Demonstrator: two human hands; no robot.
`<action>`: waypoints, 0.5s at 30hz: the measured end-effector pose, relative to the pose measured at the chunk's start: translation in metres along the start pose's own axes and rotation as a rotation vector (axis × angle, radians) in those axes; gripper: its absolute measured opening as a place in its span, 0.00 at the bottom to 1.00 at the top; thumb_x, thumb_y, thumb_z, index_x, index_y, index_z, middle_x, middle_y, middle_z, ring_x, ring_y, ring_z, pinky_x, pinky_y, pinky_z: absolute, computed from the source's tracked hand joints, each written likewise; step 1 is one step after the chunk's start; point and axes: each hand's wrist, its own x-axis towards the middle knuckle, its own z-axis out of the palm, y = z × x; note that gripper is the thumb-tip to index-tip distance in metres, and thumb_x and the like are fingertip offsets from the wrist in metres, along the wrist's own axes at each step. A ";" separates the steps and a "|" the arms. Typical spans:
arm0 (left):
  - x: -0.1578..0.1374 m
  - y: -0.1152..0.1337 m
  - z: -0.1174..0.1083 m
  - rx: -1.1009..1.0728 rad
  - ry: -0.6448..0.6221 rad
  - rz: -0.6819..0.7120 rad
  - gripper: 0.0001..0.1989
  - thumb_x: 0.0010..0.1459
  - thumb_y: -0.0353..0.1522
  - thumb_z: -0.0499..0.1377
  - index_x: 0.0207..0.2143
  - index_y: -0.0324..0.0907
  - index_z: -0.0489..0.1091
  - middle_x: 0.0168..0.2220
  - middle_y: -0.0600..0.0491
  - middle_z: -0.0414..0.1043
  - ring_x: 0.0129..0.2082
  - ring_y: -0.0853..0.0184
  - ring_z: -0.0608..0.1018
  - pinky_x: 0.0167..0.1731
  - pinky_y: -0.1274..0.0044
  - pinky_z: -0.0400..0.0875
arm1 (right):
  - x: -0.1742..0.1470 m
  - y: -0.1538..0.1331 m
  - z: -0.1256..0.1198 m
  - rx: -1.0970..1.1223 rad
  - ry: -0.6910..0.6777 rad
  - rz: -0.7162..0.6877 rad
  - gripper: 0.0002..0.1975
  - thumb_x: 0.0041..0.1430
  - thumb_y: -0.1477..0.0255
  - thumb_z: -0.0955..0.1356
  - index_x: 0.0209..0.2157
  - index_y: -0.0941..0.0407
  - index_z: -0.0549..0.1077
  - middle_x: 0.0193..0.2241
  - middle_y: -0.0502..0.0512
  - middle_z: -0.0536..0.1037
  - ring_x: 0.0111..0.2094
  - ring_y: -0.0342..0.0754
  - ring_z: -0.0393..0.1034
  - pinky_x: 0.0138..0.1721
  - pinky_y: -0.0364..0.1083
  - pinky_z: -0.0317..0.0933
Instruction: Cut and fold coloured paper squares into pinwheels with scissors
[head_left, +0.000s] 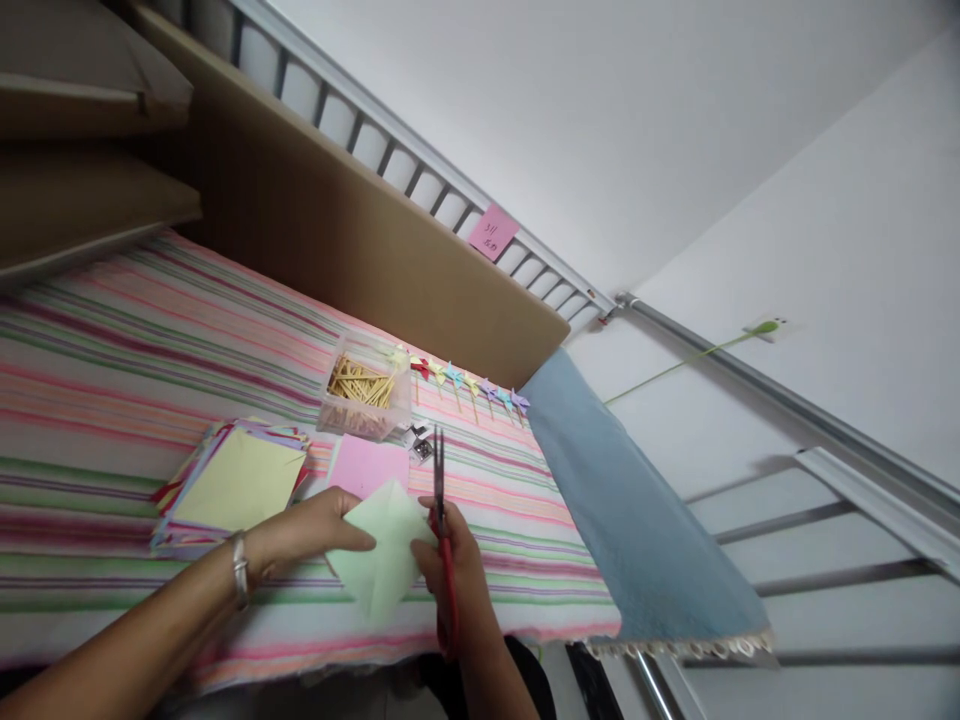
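My left hand [322,535] pinches the left corner of a pale green square of paper [386,560], which is turned like a diamond and shows faint crease lines. In my right hand [457,570] are red-handled scissors [448,590], their blades pointing away from me and nearly together. My right thumb and fingers also touch the paper's right side. Just beyond the green paper lies a pink sheet [370,464] on the striped cloth. To the left of it sits a stack of coloured paper [244,478], pale yellow on top.
A clear plastic box [367,410] holds wooden sticks [360,382]. Small metallic items [421,445] lie beside it. Several small paper pinwheels [454,375] on sticks form a row along the back. A brown board [360,230] stands behind the striped cloth [525,560]; blue fabric [630,500] hangs at right.
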 end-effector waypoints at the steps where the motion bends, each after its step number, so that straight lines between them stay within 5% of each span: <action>1: 0.000 0.001 0.000 -0.033 0.025 -0.001 0.10 0.42 0.34 0.63 0.29 0.38 0.75 0.27 0.51 0.77 0.24 0.65 0.76 0.24 0.78 0.68 | 0.000 -0.001 -0.002 0.044 0.031 0.012 0.21 0.44 0.75 0.64 0.44 0.56 0.63 0.21 0.43 0.63 0.16 0.37 0.53 0.17 0.38 0.51; 7: 0.001 0.004 0.017 -0.529 0.138 0.105 0.11 0.42 0.36 0.65 0.24 0.39 0.69 0.22 0.54 0.73 0.23 0.69 0.75 0.27 0.78 0.69 | -0.005 -0.008 0.006 0.310 0.237 -0.048 0.20 0.52 0.67 0.64 0.47 0.54 0.60 0.28 0.47 0.66 0.16 0.37 0.57 0.17 0.39 0.54; 15: 0.004 -0.003 0.032 -0.447 0.243 0.153 0.17 0.43 0.37 0.64 0.36 0.37 0.72 0.31 0.46 0.78 0.30 0.60 0.77 0.35 0.72 0.70 | -0.011 -0.010 0.038 0.311 0.255 -0.091 0.17 0.53 0.70 0.64 0.46 0.54 0.61 0.28 0.47 0.65 0.18 0.37 0.56 0.18 0.38 0.53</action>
